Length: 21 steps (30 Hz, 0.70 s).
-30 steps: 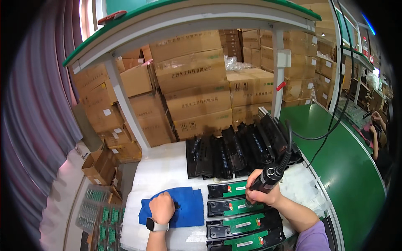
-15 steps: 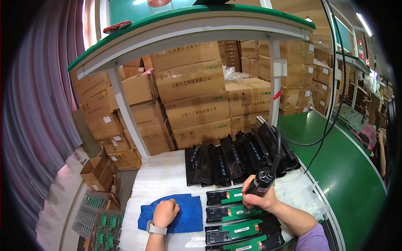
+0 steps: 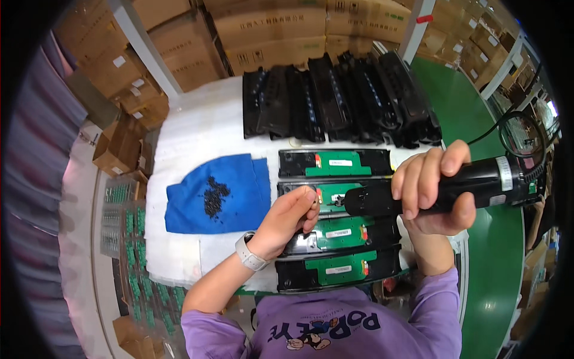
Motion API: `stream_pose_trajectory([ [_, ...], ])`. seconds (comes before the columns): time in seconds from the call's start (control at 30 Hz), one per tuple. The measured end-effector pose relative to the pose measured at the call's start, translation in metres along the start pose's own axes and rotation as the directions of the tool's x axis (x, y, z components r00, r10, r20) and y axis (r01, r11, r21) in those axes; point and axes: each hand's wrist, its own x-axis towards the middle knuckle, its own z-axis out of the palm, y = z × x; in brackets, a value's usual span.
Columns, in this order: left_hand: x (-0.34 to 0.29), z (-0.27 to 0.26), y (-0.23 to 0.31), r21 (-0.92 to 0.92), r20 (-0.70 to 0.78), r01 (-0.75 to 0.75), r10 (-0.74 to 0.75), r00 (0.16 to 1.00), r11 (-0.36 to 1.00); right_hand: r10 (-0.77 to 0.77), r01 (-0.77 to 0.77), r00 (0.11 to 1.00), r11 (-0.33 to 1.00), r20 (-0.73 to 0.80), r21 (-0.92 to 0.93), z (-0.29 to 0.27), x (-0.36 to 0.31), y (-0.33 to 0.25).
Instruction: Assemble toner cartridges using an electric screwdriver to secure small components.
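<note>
A corded black electric screwdriver lies almost level in my right hand, its fingers wrapped around the body and its nose pointing left. Close to that nose, my left hand is closed in a pinch; whatever is between the fingertips is too small to make out. Both hands are over a column of long black plastic housings, each carrying a green circuit board with a white label. To the left, a heap of small black screws rests on a blue cloth.
Several black plastic housings stand in a row at the back of the white-covered table. Cardboard boxes are stacked behind it. A green surface runs along the right. Trays of green boards sit low at the left.
My left hand has left the cloth, uncovering the screws, and moved right toward the screwdriver. The screwdriver has tipped from upright to nearly level. The view has tilted down.
</note>
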Motion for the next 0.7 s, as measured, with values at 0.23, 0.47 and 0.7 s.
stream_pose_trajectory([
  [0.23, -0.006, 0.009, -0.013, -0.01, 0.016, 0.044, -0.043, 0.999, 0.999, 0.084, -0.087, 0.994, 0.996, 0.066, 0.037, -0.002, -0.009, -0.012],
  [0.47, -0.009, 0.003, -0.019, 0.011, 0.051, 0.02, -0.021, 0.998, 1.0, 0.102, -0.102, 0.995, 0.995, 0.016, 0.007, 0.004, -0.012, 0.001],
  [0.7, -0.007, 0.0, -0.02, 0.011, 0.057, 0.025, -0.026, 0.998, 1.0, 0.159, -0.162, 0.984, 0.986, 0.083, 0.027, -0.005, -0.01, -0.001],
])
